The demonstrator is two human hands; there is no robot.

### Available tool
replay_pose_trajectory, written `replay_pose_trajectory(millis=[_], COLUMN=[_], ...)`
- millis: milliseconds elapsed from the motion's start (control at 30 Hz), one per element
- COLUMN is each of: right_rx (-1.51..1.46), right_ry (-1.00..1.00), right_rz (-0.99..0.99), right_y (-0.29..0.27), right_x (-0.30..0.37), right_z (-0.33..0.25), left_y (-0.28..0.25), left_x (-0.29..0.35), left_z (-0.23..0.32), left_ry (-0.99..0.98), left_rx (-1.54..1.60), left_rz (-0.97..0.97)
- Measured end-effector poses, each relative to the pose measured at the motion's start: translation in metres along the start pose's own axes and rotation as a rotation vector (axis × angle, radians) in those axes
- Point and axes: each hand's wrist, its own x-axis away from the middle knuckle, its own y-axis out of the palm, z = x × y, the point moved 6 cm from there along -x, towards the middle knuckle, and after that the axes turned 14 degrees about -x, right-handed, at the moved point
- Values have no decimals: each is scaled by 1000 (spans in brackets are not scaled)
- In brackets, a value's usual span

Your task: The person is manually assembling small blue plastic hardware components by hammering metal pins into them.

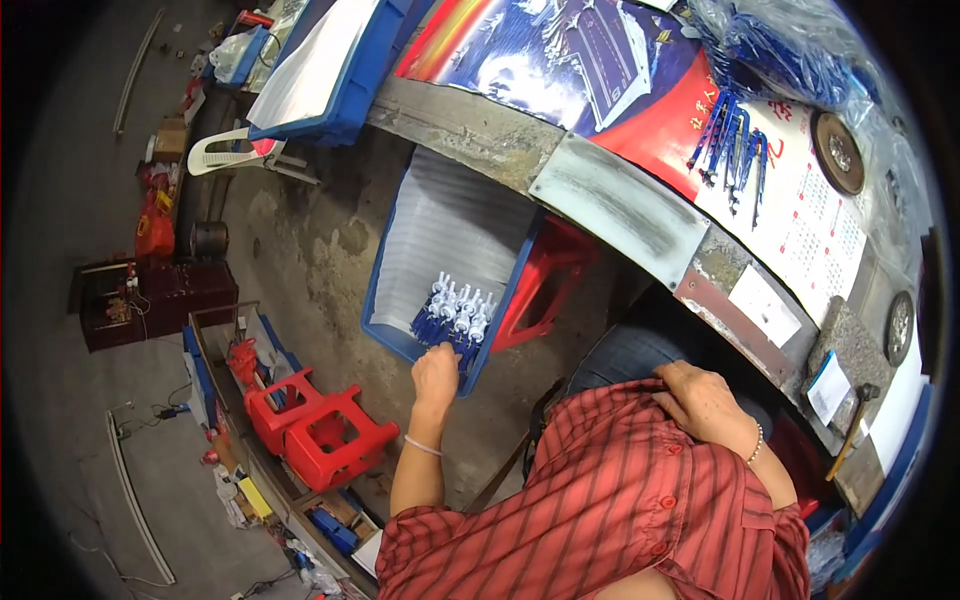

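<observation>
My left hand reaches over the near edge of a blue bin lined with a pale sheet. Its fingers are curled closed against the blue ends of a cluster of slim blue parts with white tops; whether it grips one is hidden. My right hand lies on my lap at the hem of the red checked shirt, fingers stretched and thumb apart, holding nothing visible. On the workbench, several blue bent rods with dark tips lie on a printed poster.
The concrete bench edge carries a metal plate. A clear plastic bag of blue parts, a round metal disc and a hammer lie on top. Red stools stand at left, another beside the bin.
</observation>
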Motion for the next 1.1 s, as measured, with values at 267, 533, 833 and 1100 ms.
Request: replay_pose_trajectory(millis=[267, 533, 833, 1100], right_rx=[18, 13, 48, -7], right_ry=[-32, 29, 123, 240], right_rz=[3, 12, 188, 246], right_y=[-2, -4, -17, -23], right_x=[1, 8, 33, 49], right_z=[4, 8, 19, 34], left_y=[-79, -242, -279, -271], left_x=[-9, -38, -154, -195], left_z=[14, 137, 303, 353], left_ry=[32, 522, 760, 676], left_rx=[44, 584, 732, 590], left_rz=[-3, 337, 478, 462])
